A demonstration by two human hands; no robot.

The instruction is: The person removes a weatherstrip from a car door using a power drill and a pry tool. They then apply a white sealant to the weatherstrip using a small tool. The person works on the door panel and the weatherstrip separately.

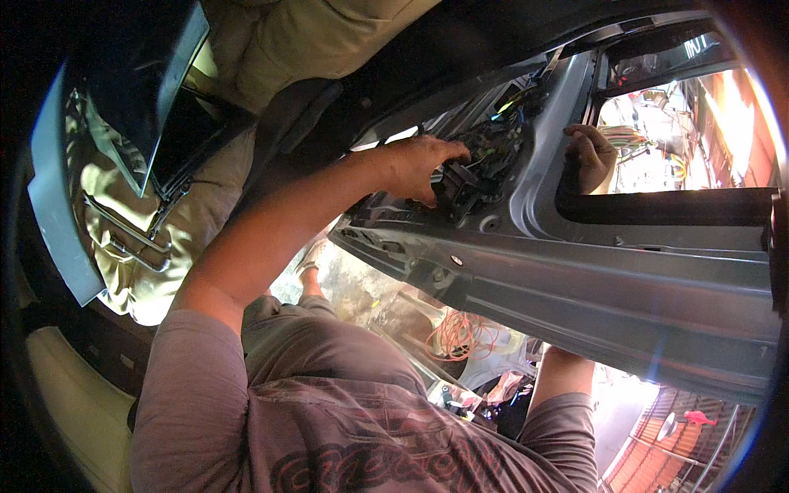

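Observation:
A silver-grey car door (608,271) with its inner side bare stretches across the right half. My left hand (417,168) reaches to the door's open hollow, thumb and fingers closed around a black plastic part (460,185). Wires and other dark fittings (497,144) crowd the space beside it; the fingertips are partly hidden against the dark part. Behind the door passes my right forearm (565,374). My right hand (593,158) shows in the window opening, its fingers curled at the edge of the door's window frame (555,140).
Tan car seats (304,41) lie at the upper left and left. A grey-blue panel edge (62,181) and a dark glossy panel (136,107) stand at far left. Below the door, an orange cable coil (460,334) rests on the floor. Bundled wires (625,140) show through the window.

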